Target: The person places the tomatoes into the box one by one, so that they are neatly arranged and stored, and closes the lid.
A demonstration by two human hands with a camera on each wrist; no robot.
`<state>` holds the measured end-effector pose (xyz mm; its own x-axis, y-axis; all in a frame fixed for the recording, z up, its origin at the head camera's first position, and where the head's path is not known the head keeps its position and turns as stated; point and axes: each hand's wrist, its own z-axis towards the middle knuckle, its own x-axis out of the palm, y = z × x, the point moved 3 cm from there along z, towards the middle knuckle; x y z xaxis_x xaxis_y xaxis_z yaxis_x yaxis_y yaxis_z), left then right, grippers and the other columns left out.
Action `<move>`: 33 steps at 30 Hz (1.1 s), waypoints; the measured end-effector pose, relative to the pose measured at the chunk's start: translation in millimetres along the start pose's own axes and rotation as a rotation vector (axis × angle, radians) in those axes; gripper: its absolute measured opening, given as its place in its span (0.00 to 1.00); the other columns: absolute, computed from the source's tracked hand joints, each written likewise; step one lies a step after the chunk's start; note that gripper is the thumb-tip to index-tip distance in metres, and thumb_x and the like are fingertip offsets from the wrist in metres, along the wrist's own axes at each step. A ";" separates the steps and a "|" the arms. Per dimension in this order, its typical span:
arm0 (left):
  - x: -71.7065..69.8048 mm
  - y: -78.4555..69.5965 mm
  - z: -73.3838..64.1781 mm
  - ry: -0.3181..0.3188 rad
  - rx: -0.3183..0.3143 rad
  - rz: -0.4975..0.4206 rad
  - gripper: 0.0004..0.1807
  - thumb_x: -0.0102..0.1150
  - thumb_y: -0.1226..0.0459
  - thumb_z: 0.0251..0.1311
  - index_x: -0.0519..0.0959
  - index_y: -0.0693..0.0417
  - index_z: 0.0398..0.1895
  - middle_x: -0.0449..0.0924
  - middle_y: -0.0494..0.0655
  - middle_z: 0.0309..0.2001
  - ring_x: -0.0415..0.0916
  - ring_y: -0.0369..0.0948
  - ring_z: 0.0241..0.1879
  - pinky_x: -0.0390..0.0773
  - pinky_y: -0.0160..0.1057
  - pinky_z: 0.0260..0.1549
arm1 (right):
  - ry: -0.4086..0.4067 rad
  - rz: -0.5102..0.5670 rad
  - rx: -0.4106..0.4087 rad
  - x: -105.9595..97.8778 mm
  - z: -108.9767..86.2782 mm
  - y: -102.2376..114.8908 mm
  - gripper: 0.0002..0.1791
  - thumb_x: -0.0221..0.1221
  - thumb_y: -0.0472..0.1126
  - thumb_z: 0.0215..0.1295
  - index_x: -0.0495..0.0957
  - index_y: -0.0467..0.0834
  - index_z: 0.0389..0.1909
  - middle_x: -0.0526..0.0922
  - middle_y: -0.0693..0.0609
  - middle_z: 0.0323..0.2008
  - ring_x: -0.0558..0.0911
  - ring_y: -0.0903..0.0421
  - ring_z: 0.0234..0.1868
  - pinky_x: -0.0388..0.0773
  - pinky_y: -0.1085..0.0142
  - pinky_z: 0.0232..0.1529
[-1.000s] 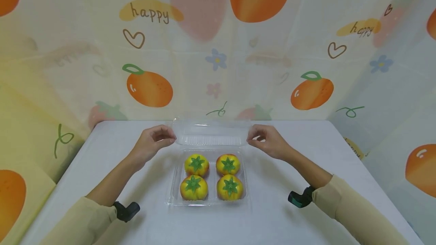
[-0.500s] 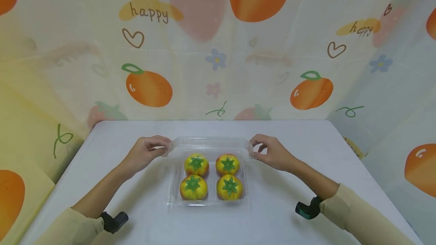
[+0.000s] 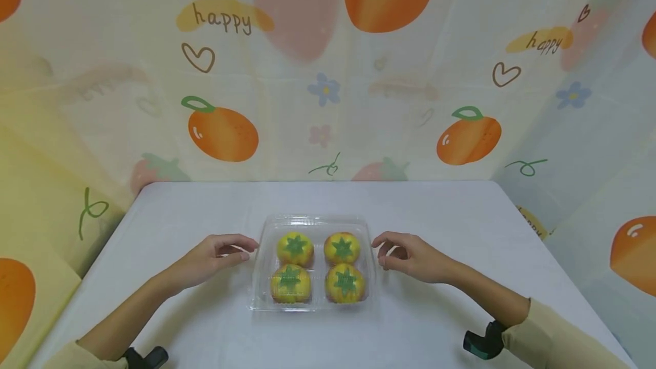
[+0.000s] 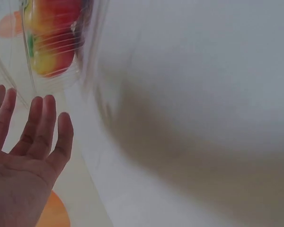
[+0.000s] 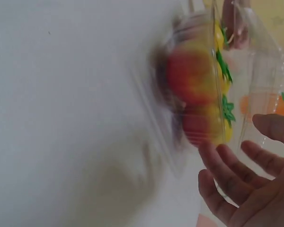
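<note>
A clear plastic hinged box rests mid-table with several round yellow-and-red fruits inside, each topped by a green star-shaped leaf. Its see-through lid now lies over the fruits in the head view; the right wrist view shows the lid slanting away from the tray. My left hand is beside the box's left edge, fingers spread and relaxed, holding nothing. On the opposite side my right hand hovers close to the edge, its fingers loosely bent around nothing. Both palms face the box in the wrist views.
A white-covered table lies under everything. Behind it hangs a cloth backdrop printed with oranges, hearts and flowers, and it continues along both sides. Dark wrist cameras sit at the sleeve cuffs.
Both hands have drawn the lid from the back toward me, over the fruits. Their fingers have since let go of the lid and stand off at either side.
</note>
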<state>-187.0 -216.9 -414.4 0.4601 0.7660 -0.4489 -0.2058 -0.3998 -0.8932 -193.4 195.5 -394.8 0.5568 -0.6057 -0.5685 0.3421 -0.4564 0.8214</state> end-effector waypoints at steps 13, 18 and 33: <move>16.7 1.7 -14.3 0.211 -0.208 -0.285 0.39 0.66 0.66 0.61 0.58 0.53 0.72 0.72 0.62 0.58 0.81 0.55 0.47 0.78 0.44 0.49 | 0.093 0.219 0.232 24.1 -10.3 -2.1 0.50 0.67 0.41 0.62 0.47 0.45 0.79 0.71 0.41 0.59 0.86 0.52 0.43 0.79 0.62 0.46; 27.8 -3.1 -16.4 0.197 -0.257 -0.288 0.47 0.72 0.67 0.54 0.51 0.49 0.71 0.65 0.62 0.60 0.82 0.54 0.41 0.77 0.43 0.47 | 0.110 0.290 0.226 31.8 -9.9 -3.8 0.57 0.68 0.37 0.60 0.38 0.47 0.80 0.68 0.39 0.57 0.85 0.52 0.39 0.78 0.65 0.42; 38.9 -6.3 -16.8 0.184 -0.263 -0.375 0.48 0.70 0.70 0.55 0.46 0.49 0.70 0.53 0.70 0.67 0.82 0.54 0.40 0.82 0.47 0.46 | 0.140 0.388 0.242 32.9 -6.7 -4.6 0.58 0.65 0.32 0.62 0.34 0.47 0.80 0.73 0.41 0.42 0.87 0.45 0.35 0.84 0.61 0.44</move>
<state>-153.3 -193.1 -425.8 0.6105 0.7894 -0.0647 0.2171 -0.2453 -0.9448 -171.5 182.1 -417.0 0.7105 -0.6757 -0.1965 -0.0884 -0.3627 0.9277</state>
